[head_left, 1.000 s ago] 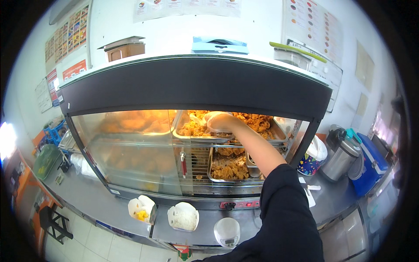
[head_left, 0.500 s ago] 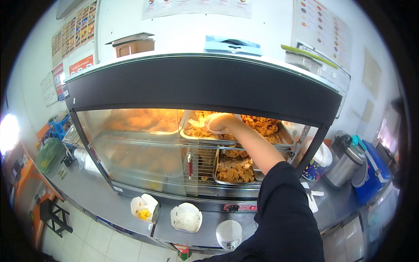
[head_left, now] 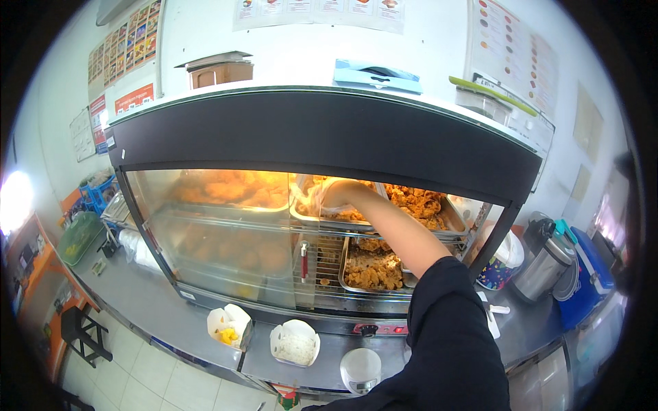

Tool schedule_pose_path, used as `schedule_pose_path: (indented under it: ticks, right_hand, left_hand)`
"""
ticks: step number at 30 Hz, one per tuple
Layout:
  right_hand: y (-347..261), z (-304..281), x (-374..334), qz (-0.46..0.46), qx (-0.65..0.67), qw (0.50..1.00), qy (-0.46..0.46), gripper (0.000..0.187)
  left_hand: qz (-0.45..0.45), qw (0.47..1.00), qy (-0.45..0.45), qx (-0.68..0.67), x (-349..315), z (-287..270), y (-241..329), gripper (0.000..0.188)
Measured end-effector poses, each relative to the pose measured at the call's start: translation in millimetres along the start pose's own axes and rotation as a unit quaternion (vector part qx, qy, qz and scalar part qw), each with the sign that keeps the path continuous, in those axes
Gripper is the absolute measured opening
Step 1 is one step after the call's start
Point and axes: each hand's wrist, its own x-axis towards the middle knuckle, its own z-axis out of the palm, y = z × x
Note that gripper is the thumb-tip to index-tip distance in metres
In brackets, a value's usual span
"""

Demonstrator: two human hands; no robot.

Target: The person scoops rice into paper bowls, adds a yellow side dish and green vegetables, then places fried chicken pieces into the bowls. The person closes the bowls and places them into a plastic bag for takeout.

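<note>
My right arm, in a dark sleeve, reaches through the open side of a glass-fronted food warmer (head_left: 322, 127). My right hand (head_left: 334, 194), which appears to be in a clear plastic glove, is down at an upper metal tray (head_left: 336, 222) of fried pieces. Its fingers are blurred by glare, so what they touch or hold does not show. Beside it on the same shelf lies more fried chicken (head_left: 415, 203). Below sits a lower tray of fried pieces (head_left: 370, 272). My left hand is out of view.
On the steel counter in front stand a paper box with yellow pieces (head_left: 227, 334), a paper box of white rice (head_left: 295, 348) and a white kitchen scale (head_left: 360, 370). A sliding glass pane (head_left: 219, 240) covers the warmer's left side. At right are a bucket (head_left: 497, 267) and a blue cooler (head_left: 586, 274).
My right hand stays at the upper tray, shifted slightly, with its fingers farther left over the fried pieces. The whole view has moved a little; the boxes and scale stand as before.
</note>
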Motion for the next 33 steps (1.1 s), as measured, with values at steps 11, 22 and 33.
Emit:
schedule_pose_path:
  ticks: [11,22,33]
  right_hand:
    - [-4.2,-3.8,4.0,-0.077,0.018,0.986,0.147,0.032]
    - [53.6,33.3,-157.6,-0.008,0.578,0.809,0.108,0.028]
    - [14.7,342.7,-257.6,0.110,0.239,0.931,-0.253,0.046]
  left_hand:
    - [-0.030,0.999,-0.002,-0.020,-12.9,-7.0,7.8,0.037]
    - [-0.010,0.998,-0.054,0.004,1.5,-12.2,-24.0,0.031]
    - [0.068,0.980,-0.175,0.071,28.3,-3.3,-33.1,0.026]
